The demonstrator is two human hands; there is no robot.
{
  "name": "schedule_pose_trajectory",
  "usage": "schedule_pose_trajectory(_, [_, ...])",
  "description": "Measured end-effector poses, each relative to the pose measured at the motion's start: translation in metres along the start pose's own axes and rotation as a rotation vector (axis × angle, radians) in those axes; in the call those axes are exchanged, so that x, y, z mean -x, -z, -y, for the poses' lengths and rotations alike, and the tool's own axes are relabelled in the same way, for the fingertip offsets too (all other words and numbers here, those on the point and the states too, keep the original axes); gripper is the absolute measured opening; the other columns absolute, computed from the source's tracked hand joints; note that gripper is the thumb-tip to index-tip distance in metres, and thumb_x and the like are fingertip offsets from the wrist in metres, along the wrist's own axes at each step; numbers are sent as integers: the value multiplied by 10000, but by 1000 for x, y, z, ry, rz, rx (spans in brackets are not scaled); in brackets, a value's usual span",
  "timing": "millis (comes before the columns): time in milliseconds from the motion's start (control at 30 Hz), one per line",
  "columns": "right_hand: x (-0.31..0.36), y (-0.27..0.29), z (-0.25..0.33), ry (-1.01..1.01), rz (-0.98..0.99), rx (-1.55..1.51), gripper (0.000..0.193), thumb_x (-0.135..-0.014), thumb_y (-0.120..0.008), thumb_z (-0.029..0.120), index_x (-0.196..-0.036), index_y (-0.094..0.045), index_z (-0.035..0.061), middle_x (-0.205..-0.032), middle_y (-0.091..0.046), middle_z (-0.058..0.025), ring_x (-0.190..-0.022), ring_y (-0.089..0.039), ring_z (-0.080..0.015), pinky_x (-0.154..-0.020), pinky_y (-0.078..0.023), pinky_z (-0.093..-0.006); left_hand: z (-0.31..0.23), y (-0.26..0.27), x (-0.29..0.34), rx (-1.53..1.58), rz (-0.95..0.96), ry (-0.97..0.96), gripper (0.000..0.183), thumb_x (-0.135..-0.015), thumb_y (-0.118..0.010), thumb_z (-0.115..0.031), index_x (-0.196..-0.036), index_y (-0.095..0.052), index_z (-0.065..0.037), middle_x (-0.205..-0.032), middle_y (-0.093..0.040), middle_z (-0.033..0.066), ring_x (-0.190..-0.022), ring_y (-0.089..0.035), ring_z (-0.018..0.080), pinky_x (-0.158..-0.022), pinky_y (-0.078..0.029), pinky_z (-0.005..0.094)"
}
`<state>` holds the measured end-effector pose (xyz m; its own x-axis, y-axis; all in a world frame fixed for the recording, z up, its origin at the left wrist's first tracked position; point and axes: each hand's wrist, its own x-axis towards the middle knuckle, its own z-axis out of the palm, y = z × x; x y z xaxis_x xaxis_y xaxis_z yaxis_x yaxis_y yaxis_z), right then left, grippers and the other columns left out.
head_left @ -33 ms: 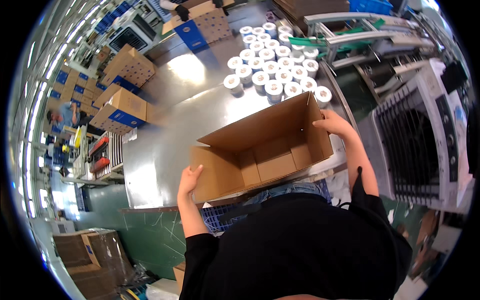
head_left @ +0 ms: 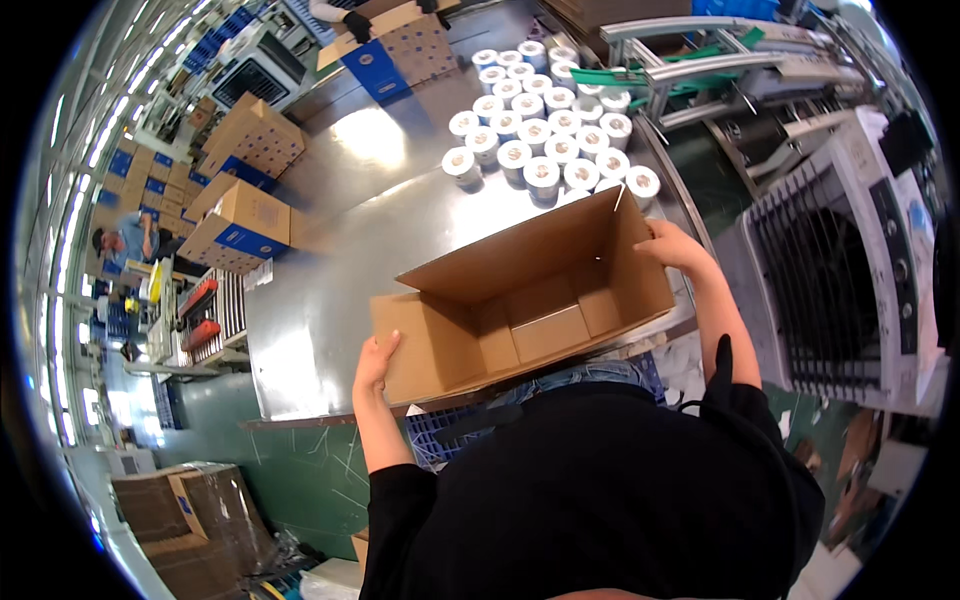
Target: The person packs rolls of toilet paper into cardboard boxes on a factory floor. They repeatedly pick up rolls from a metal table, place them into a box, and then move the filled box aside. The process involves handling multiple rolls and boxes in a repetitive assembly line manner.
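Between my hands an open cardboard box (head_left: 520, 245) stands at the near edge of the metal table, its bare brown inside facing up. My left hand (head_left: 376, 362) grips the left end flap, thumb on the inner face and fingers hidden behind the board. At the far right corner, my right hand (head_left: 680, 248) holds the right end wall, its fingers partly out of sight on the outer side. Just beyond the box stand several white cylindrical rolls or canisters (head_left: 541, 175) with round pale tops, grouped close together.
Printed cartons (head_left: 240, 225) stand along the left of the metal table (head_left: 340, 270). At the far end, gloved hands (head_left: 357, 27) of another person touch a blue-and-tan carton (head_left: 415, 60). A metal conveyor frame (head_left: 690, 70) and a grilled appliance (head_left: 830, 260) stand to the right.
The box's left flap leans further outward to the left, with my left hand on it. The right end and my right hand have shifted slightly right.
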<state>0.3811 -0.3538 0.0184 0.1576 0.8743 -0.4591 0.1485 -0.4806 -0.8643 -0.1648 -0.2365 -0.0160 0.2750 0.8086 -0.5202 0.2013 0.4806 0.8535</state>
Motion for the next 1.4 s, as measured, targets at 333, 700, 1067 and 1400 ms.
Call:
schedule_pose_trajectory(333, [9,10,-123,209,-596,506,604,-745,-772,360,-1188,-584,-5,-1005,-657,-213,-913,-652,-334,-847,-500,-371,46,-46,-32,-940,-450,-81,452,-773,-736,-401,-981,-657,-7,-968,-668,158,-837,-650,243,-761,-515,364])
schedule_pose_trajectory(700, [-20,-51,-108,-45,-178,569,409,-727,-548,141,-1108,-601,2,-1014,-656,-244,-965,-627,-393,-874,-488,-433,-27,-59,-39,-855,-338,-252,520,-767,-725,-157,-1191,-539,81,-1078,-622,190,-1011,-597,275,-906,-450,381])
schedule_pose_trajectory(1067, [9,-62,-92,-29,-214,578,441,-752,-524,32,-1189,-494,-19,-910,-645,-270,-883,-621,-438,-811,-500,-475,-132,-231,-114,-1446,134,-715,506,-940,-484,-484,-749,-591,-28,-732,-611,215,-700,-587,404,-613,-450,481])
schedule_pose_trajectory(1400, [8,-54,-81,-46,-231,484,466,-831,-537,148,-1271,-492,0,-866,-644,-261,-787,-620,-439,-755,-499,-492,-17,-264,-254,-1335,748,45,675,-982,-259,-505,-1134,-626,41,-1221,-564,279,-1182,-507,400,-1036,-353,412])
